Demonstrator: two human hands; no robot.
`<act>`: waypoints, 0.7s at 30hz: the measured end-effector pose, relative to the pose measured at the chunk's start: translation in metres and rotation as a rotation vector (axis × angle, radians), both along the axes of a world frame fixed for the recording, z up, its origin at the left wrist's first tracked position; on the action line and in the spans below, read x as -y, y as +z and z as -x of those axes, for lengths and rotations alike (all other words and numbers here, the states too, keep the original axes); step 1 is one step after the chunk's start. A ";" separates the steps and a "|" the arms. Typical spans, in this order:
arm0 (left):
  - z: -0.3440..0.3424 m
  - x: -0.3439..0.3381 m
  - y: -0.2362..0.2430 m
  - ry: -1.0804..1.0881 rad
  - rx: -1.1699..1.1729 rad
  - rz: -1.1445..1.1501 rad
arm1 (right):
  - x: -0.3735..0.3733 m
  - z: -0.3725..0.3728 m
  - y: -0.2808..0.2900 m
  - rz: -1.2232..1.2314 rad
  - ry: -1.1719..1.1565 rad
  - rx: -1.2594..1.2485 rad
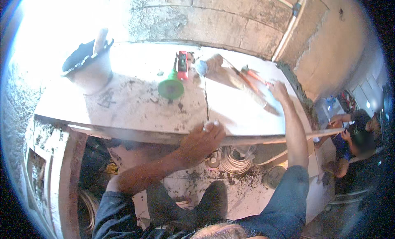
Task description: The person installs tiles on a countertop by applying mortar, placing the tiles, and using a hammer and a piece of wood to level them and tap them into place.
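Observation:
My left hand (203, 138) is at the front edge of the tiled counter (140, 111), fingers curled around something small and pale that I cannot make out. My right hand (277, 93) reaches over the counter's right part, gripping an orange-handled tool (257, 76), perhaps a hammer. Beside it lie another orange tool (249, 82) and a long pale roll (251, 95). A cylindrical object (212, 64) with a blue end is at the back. Left of that are a red level-like tool (183, 64) and a green plunger-like object (170, 88).
A pale bucket (90, 74) with a dark rim stands at the left. Coiled cable (234, 160) lies on the dirt-spotted lower shelf. A pipe (284, 41) runs down the back wall. Another person (358, 140) crouches at the far right.

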State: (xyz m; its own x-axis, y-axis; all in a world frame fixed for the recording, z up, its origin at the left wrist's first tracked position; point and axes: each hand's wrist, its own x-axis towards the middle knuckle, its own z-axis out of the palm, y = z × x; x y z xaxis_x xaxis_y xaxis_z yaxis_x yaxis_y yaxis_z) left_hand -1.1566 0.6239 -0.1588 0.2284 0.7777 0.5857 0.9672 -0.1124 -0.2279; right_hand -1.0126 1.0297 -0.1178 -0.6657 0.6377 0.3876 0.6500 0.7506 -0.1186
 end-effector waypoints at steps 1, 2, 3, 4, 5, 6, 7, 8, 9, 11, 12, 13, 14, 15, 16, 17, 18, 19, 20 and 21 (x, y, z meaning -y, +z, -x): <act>0.001 -0.004 0.000 0.031 0.007 0.040 | 0.000 -0.006 0.001 -0.076 0.075 0.002; 0.001 -0.004 0.000 0.074 0.012 0.092 | 0.018 0.001 0.010 -0.028 0.051 0.003; 0.000 -0.005 0.000 0.106 0.020 0.142 | 0.019 0.004 0.015 0.002 -0.001 0.066; 0.001 -0.007 -0.001 0.112 0.026 0.131 | 0.017 0.008 0.017 0.029 -0.055 0.130; 0.000 -0.010 -0.002 0.115 0.029 0.117 | 0.013 0.013 0.012 -0.029 0.060 0.004; 0.001 -0.010 -0.003 0.124 0.028 0.103 | 0.024 0.026 0.018 -0.084 0.180 -0.128; 0.001 -0.008 -0.002 0.141 -0.013 0.153 | 0.038 0.034 0.024 0.108 0.180 -0.165; 0.005 -0.007 -0.001 0.135 0.013 0.164 | 0.075 0.055 0.036 0.307 0.181 -0.201; 0.006 -0.006 0.000 0.121 0.044 0.172 | 0.098 0.066 0.041 0.404 0.204 -0.153; 0.004 -0.006 0.012 0.110 0.088 0.174 | 0.128 0.071 0.043 0.361 0.239 -0.004; 0.003 -0.007 0.020 0.108 0.097 0.175 | 0.134 0.069 0.031 0.224 0.249 0.094; 0.002 -0.007 0.026 0.108 0.107 0.178 | 0.139 0.066 0.026 0.192 0.194 0.114; 0.000 -0.007 0.024 0.112 0.143 0.158 | 0.141 0.064 0.021 0.155 0.144 0.134; 0.000 -0.009 0.018 0.124 0.173 0.140 | 0.142 0.068 0.017 0.119 0.102 0.149; -0.001 -0.010 0.012 0.136 0.204 0.121 | 0.140 0.071 0.015 0.099 0.096 0.134; 0.000 -0.010 0.014 0.143 0.180 0.131 | 0.140 0.074 0.013 0.086 0.085 0.112; 0.001 -0.011 0.015 0.149 0.158 0.141 | 0.140 0.075 0.013 0.074 0.073 0.091; 0.000 -0.011 0.017 0.156 0.136 0.151 | 0.136 0.075 0.013 0.094 0.074 0.119; 0.000 -0.012 0.012 0.173 0.134 0.160 | 0.132 0.077 0.016 0.113 0.074 0.148; -0.001 -0.013 0.009 0.192 0.135 0.165 | 0.126 0.077 0.020 0.129 0.076 0.179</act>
State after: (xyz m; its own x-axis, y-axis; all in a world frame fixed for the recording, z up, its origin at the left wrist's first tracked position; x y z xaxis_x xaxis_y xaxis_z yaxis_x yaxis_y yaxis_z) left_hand -1.1557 0.6374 -0.1500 -0.0040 0.8865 0.4627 0.9947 0.0509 -0.0889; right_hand -1.0896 0.9039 -0.0976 -0.7646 0.6196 0.1772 0.6113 0.7844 -0.1048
